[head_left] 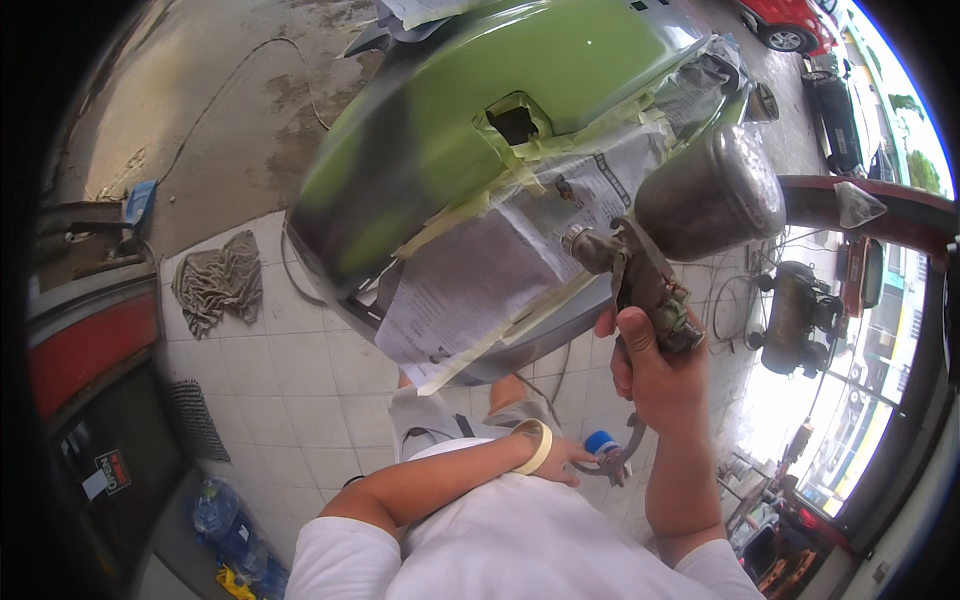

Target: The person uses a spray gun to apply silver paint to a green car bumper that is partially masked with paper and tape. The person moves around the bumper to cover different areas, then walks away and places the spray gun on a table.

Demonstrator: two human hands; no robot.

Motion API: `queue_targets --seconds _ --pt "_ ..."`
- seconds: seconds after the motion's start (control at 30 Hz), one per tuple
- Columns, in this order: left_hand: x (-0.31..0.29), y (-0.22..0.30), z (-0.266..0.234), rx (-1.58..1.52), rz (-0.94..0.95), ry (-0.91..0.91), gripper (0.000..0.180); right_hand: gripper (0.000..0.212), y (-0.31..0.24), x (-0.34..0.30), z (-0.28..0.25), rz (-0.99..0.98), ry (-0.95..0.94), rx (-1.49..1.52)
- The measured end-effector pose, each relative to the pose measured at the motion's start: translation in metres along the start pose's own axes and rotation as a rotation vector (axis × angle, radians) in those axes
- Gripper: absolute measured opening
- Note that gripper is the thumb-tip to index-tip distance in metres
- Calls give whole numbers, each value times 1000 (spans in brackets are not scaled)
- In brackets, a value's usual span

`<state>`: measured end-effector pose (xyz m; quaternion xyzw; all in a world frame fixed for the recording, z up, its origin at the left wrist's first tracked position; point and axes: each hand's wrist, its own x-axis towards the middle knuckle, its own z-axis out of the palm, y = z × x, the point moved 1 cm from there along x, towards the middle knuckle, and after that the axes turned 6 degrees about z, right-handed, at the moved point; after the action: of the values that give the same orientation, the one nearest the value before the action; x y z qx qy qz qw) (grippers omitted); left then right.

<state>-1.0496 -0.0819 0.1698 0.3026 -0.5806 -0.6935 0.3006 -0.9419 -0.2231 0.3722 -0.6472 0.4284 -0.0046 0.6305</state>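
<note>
My right hand [662,385] is wrapped round the handle of a metal spray gun [640,275], whose round paint cup [710,190] sits tilted at the top. A grey air hose [637,437] curves from the gun's grip toward my left hand [560,463], which is held low across my body. Its fingers close on the hose beside a blue-topped fitting [601,442]; the exact grip is partly hidden. A roll of masking tape [540,447] encircles my left wrist. Before me stands a green and dark car bumper [430,130], partly masked with newspaper [480,280] and tape, the gun above its near right side.
A crumpled grey cloth [217,283] lies on the white tiled floor [290,400] at left. Blue plastic bottles [225,525] stand at lower left. An air compressor [795,315], a red beam [900,212] and loose hoses are at right. A red car [790,28] is parked far right.
</note>
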Motion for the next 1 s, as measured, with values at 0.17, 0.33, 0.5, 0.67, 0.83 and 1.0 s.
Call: queue_targets --seconds 0.17,0.33,0.5,0.67,0.83,1.0 --pt "-17 -24 21 -162 88 -29 67 36 -43 19 44 91 135 -12" --pt "-47 5 -4 -99 -44 -149 72 37 -58 39 67 83 174 21" --pt "-58 -2 -10 11 -143 -177 77 41 -58 54 77 -7 171 -128" --pt "-67 -3 -15 12 -114 -143 80 40 -69 70 77 25 277 -195" --pt "-81 5 -26 -48 -79 -109 80 40 -71 76 74 -38 404 -197" --pt "-79 -3 -22 -19 -99 -121 78 39 -63 74 78 -77 366 -314"
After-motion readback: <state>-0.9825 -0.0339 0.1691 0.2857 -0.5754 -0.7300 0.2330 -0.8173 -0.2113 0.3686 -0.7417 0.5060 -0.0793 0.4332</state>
